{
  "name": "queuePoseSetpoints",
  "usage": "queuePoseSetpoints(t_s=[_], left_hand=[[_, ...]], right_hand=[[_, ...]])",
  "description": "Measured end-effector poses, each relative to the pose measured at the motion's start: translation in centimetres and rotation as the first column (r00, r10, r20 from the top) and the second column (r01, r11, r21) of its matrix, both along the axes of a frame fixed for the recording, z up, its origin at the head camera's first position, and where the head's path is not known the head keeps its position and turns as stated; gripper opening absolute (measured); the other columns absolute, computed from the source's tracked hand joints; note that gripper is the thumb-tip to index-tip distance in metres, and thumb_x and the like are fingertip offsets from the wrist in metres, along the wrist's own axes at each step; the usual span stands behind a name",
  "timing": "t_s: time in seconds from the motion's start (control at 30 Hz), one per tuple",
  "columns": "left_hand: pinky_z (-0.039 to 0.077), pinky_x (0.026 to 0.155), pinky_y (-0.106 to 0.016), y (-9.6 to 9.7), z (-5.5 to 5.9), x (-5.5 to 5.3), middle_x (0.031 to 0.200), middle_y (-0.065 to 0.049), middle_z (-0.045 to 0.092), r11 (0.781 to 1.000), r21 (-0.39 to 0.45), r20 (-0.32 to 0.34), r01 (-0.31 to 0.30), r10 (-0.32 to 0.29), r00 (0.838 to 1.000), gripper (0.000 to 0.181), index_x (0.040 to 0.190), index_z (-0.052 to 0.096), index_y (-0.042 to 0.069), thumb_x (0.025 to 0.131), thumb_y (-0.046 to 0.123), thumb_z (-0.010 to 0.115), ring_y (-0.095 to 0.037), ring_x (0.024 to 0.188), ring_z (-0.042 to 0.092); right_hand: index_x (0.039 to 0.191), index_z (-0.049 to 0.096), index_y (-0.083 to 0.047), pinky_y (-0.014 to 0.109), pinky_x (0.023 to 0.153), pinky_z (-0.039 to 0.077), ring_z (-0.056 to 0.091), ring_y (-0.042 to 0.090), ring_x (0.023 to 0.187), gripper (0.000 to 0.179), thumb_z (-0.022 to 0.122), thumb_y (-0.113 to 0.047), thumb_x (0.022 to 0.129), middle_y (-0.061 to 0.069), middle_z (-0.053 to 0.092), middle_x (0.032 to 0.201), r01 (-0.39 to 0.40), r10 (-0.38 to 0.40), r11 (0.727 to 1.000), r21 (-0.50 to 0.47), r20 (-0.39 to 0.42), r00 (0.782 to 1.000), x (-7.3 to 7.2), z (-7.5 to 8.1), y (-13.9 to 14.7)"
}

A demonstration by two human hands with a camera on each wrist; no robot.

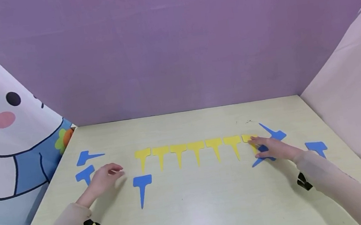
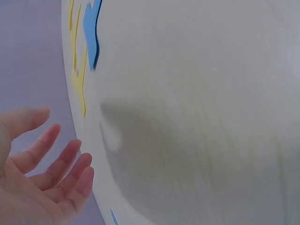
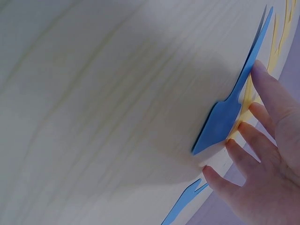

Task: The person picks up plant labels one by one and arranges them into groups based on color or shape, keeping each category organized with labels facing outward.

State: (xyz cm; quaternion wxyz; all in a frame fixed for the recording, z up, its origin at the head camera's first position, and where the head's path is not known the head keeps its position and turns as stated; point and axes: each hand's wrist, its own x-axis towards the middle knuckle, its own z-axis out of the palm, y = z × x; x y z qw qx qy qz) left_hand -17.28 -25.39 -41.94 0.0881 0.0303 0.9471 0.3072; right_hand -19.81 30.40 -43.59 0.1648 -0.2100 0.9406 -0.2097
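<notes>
Yellow T-shaped plant labels lie side by side in a row across the table, stems toward me. At the right end of the row, my right hand rests its fingertips on the last yellow label, its fingers fairly straight. A blue T-shaped plant label lies below that hand, its middle partly hidden in the head view. My left hand hovers over the table with loosely bent fingers and holds nothing. Close to it are a blue label, partly covered, and another blue label in front of the row.
One more blue label lies at the far left. On the right are a blue label behind my right hand and another partly behind the sleeve. A purple backdrop stands along the table's back edge, with printed cloth on both sides.
</notes>
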Motion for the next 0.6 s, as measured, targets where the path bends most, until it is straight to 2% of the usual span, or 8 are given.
queuePoseSetpoints(t_s=[0.33,0.6], left_hand=[[0.047,0.071,-0.04,-2.3,0.7,-0.3,0.099,-0.019,0.06,1.0,-0.016,0.005,-0.004,0.004,1.0,0.028,0.104,0.058,-0.006,0.086,0.016,0.057,-0.03,0.087,0.054],[0.048,0.072,-0.042,-4.6,0.6,-0.7,0.1,-0.023,0.058,0.999,-0.032,-0.019,0.007,-0.007,1.0,0.032,0.106,0.055,-0.008,0.086,0.017,0.057,-0.034,0.089,0.054]], right_hand=[[0.132,0.038,0.001,0.059,0.097,0.023,0.02,0.047,0.124,0.063,0.063,-0.025,0.081,0.026,0.025,0.139,-0.003,0.003,1.0,0.005,0.001,1.0,0.0,-0.1,0.0],[0.132,0.038,0.001,0.059,0.097,0.023,0.021,0.047,0.124,0.062,0.062,-0.025,0.081,0.026,0.025,0.138,-0.014,0.014,1.0,-0.009,-0.017,1.0,0.1,-0.1,0.1]])
